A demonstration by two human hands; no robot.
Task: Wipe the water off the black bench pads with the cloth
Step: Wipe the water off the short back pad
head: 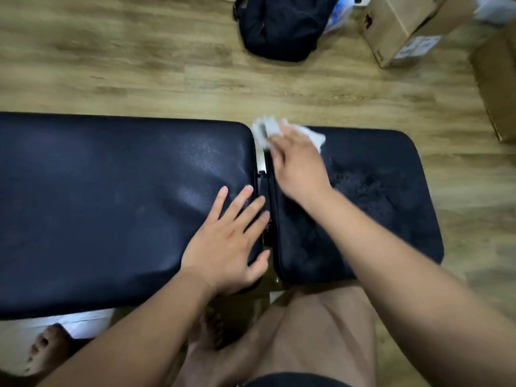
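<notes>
Two black bench pads lie side by side: a long left pad (106, 196) and a shorter right pad (391, 196), with a narrow gap (266, 196) between them. Water beads show on the right pad around its middle, and a faint wet sheen on the left pad near the gap. My left hand (231, 241) rests flat with straight fingers on the left pad's right end. My right hand (298, 166) presses a white cloth (268, 129) onto the far left corner of the right pad; the hand is blurred and covers much of the cloth.
Wooden floor lies beyond the bench. A black backpack (279, 26) sits on it at the top middle, with cardboard boxes (405, 26) at the top right and another box (499, 88) at the right edge. My legs and bare feet are below the bench's near edge.
</notes>
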